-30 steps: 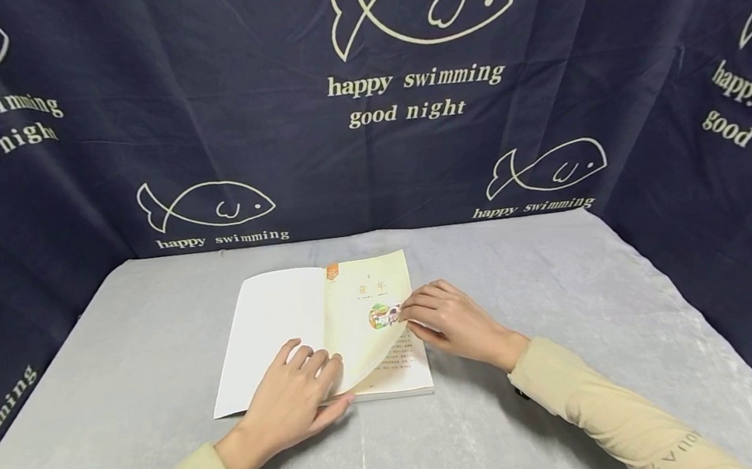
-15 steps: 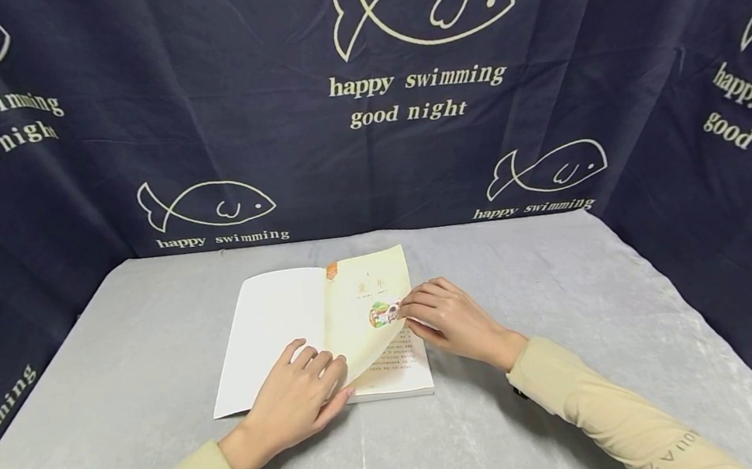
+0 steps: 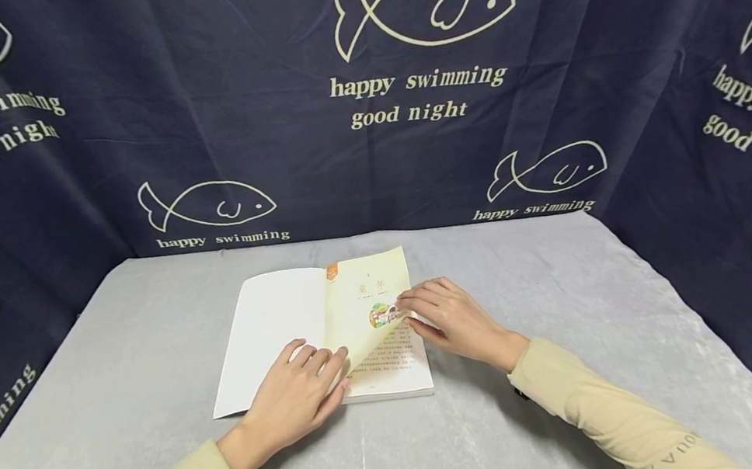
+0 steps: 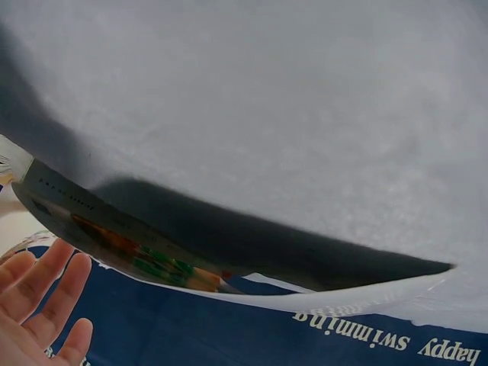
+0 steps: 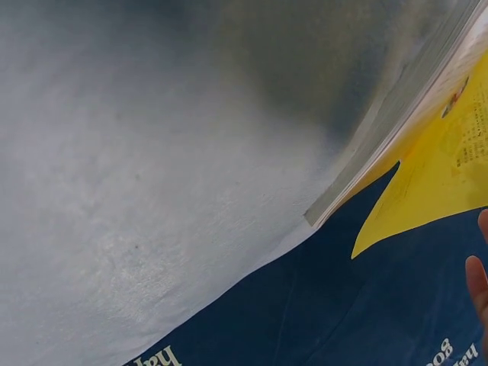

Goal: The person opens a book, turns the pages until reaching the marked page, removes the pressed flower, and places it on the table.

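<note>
An open book lies on the grey table, its left side blank white. A cream-yellow page with an orange tab and a small colour picture curls up off the right side. My right hand pinches that page by its right edge; printed text shows beneath its lifted lower corner. On the lower part of the book, near the spine, rests my left hand with fingers loosely bent. The left wrist view shows the fingers beyond the raised cover. In the right wrist view the page stands away from the page block.
Grey cloth covers the table around the book. A dark blue curtain printed with fish outlines and lettering hangs behind and at both sides. Beige sleeves cover both forearms.
The page's lower corner has lifted further up and to the left, baring more of the text below. My left hand has shifted slightly; the right hand stays nearly in place at the page edge.
</note>
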### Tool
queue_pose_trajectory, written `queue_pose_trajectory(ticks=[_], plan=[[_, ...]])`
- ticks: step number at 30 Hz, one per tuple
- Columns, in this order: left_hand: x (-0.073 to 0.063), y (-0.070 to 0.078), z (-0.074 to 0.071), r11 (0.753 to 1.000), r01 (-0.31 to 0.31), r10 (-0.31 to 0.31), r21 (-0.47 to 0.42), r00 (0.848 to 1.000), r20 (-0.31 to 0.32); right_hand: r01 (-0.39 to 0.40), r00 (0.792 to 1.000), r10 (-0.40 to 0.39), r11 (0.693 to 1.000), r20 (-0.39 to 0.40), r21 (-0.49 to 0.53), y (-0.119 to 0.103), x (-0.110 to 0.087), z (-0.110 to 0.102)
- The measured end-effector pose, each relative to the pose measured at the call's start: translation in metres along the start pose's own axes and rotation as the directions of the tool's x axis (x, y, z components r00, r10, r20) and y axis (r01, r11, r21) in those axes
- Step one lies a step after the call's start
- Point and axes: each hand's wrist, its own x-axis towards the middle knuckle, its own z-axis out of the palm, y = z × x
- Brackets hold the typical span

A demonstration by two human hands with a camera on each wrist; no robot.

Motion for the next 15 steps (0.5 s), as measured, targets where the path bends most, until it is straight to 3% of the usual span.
queue_pose_trajectory(ticks=[15], plan=[[0.0019,-0.003,-0.0025,0.999,0.038,-0.037,0.02,0.997,-0.064,-0.043,0.998,0.042,0.999,-0.047,-0.015,0.0038,-0.0046,-0.0062]])
